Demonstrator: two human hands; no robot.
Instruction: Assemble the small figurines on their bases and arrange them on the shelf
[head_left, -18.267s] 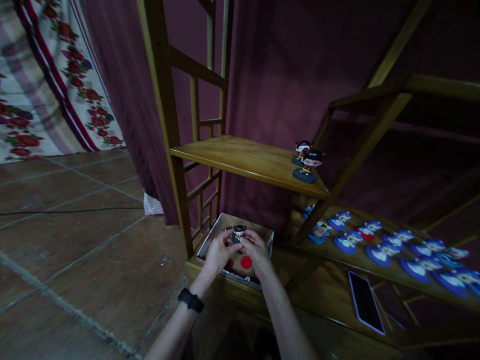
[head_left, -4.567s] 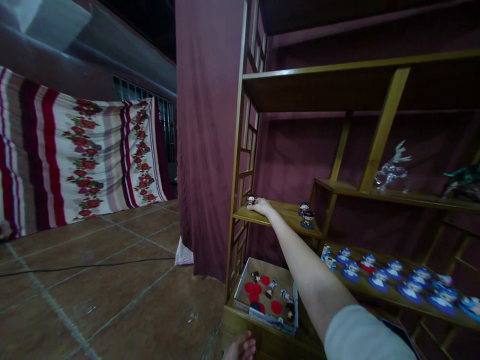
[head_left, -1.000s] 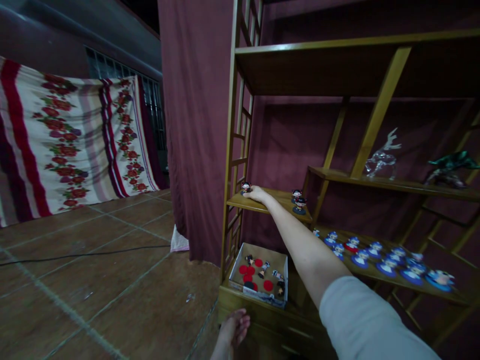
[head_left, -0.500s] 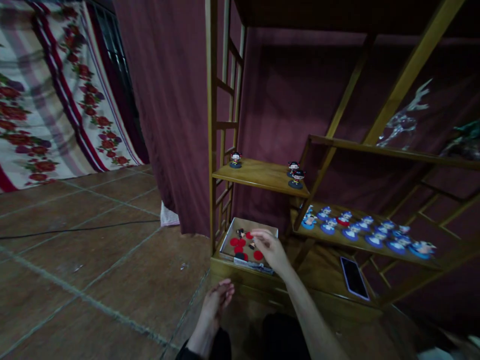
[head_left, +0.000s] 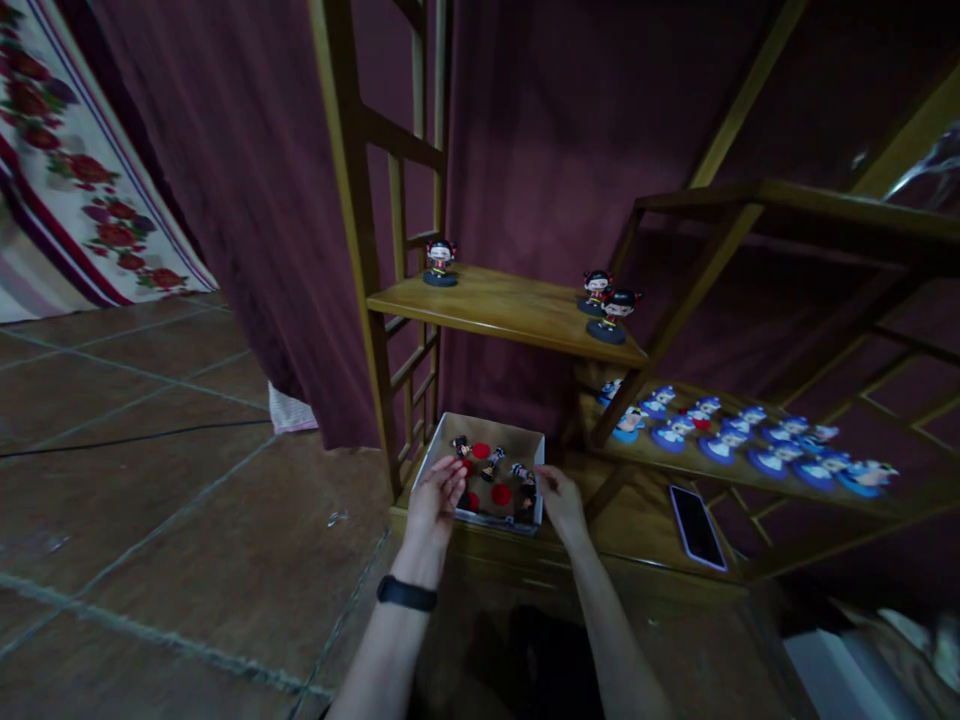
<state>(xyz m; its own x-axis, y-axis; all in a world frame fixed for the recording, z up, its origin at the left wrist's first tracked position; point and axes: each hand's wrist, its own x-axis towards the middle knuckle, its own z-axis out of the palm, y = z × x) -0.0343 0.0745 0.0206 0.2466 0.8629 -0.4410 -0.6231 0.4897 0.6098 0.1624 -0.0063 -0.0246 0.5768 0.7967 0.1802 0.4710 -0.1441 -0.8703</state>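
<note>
A shallow open cardboard box (head_left: 544, 450) sits at the left end of the low wooden shelf. In it lie several small black-haired figurines (head_left: 493, 465) and several red discs (head_left: 501, 494), partly covered by my left hand. My left hand (head_left: 437, 497), a dark band on its wrist, reaches over the box's left front side, fingers stretched out and no object visible in them. At the opposite side, the bent fingers of my right hand (head_left: 561, 502) are drawn together by the right wall. Whether they pinch the rim or something small is hidden.
Three dark-based figurines stand on the shelf board (head_left: 517, 305) above, one left (head_left: 440, 262) and two right (head_left: 611, 312). Several blue figurines (head_left: 724, 442) line a board to the right, over a phone (head_left: 697, 525). A wooden post (head_left: 346, 190) rises left of the box.
My right hand has withdrawn from above the box to its right side. My left hand has come up from below to the left front side. The view has moved closer, uncovering more figurines.
</note>
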